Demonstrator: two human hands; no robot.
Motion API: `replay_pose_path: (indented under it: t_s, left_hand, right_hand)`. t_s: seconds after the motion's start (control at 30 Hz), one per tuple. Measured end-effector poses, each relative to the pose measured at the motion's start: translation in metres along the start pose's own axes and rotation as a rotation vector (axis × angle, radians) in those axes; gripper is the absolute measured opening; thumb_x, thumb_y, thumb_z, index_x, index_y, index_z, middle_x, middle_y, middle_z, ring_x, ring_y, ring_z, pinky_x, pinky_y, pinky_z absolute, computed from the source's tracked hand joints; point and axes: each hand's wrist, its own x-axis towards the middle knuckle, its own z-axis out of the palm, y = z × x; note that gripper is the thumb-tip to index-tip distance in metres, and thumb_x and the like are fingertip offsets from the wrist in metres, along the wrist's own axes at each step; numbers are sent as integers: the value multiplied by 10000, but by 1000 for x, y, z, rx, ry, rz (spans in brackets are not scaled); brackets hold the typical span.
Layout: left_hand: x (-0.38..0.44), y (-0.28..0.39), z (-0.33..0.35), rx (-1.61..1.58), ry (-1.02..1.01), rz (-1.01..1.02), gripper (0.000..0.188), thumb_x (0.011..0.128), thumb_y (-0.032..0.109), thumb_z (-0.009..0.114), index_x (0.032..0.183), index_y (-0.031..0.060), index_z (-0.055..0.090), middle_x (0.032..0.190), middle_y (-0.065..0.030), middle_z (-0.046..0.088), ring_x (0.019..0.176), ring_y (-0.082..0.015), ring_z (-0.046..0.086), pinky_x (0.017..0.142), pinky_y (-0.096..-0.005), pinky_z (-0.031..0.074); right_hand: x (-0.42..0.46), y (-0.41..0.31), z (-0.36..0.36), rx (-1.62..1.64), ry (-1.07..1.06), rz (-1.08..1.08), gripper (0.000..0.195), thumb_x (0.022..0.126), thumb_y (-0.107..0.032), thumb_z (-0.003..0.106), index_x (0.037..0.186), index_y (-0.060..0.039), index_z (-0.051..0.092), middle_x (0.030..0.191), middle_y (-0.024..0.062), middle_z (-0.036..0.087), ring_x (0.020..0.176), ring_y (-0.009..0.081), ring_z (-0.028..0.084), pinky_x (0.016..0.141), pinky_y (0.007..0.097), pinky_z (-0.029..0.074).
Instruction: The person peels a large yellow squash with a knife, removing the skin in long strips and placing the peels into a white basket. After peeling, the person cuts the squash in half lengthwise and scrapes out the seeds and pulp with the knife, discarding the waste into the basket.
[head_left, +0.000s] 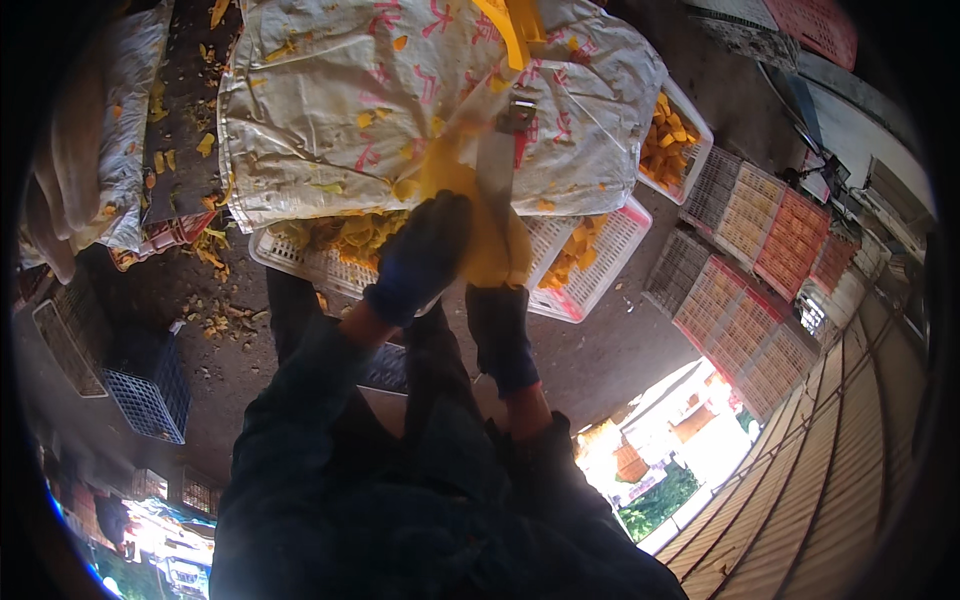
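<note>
In the head view, my left hand (431, 251), in a dark blue glove, presses on a blurred yellow piece of squash or pumpkin (480, 247). At its near end, my right hand (499, 326), also gloved, grips the same piece, its fingers partly hidden. A broad metal blade (495, 165) lies along the piece's far side. A dark metal fitting (519, 114) with a red part sits at the blade's far end; whether the blade is fixed there I cannot tell. Beneath is a white woven sack (315, 135) with red writing, spotted with yellow scraps.
White crates hold yellow peelings (352, 236), cut chunks (574, 251) and more chunks (667, 135). A curved yellow object (514, 34) is at the sack's far side. Stacked crates (750, 217) stand at right. A blue crate (150, 397) and floor scraps (221, 322) are at left.
</note>
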Motion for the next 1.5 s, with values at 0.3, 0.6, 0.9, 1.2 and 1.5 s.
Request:
replay_pose_path:
  t_s: [0.3,0.6,0.9,1.2,1.5]
  left_hand:
    - [18,-13,7,-66,9,-211,511,883,168,607,1373,25,580,1279,-172,636,1107,-292,651,804,-341,602]
    - [-11,-6,-3,91,-13,-227,512,892,189,615,1378,33,587,1308,-159,639,1153,-306,647,899,-357,586]
    - [-15,12,2,-53,-24,-112,477,895,192,622,1344,30,611,1350,-175,622,1273,-320,596,1104,-408,474]
    - [4,-1,-9,-172,-66,-302,451,885,184,634,1325,89,615,1265,-110,651,1103,-236,679,738,-322,607]
    - [13,-47,-28,-267,84,-442,608,805,194,776,1381,83,613,1339,-137,661,1177,-326,670,946,-406,575]
  right_hand:
    - [54,34,62,-33,-195,-166,159,1005,-168,603,917,-39,633,810,157,676,724,306,681,598,431,517]
    - [48,48,75,-73,-258,-152,159,1005,-189,608,964,-37,634,794,139,675,676,294,669,566,419,510]
    - [71,64,71,-157,-227,-172,176,1005,-209,614,1010,-35,635,778,120,674,629,283,658,534,407,502]
    - [97,67,83,-115,-318,-190,204,1005,-230,620,1056,-33,635,762,102,673,581,271,647,503,395,495]
    - [211,144,153,-754,-192,-673,240,1005,-251,626,1103,-32,636,747,84,672,534,260,635,471,383,487]
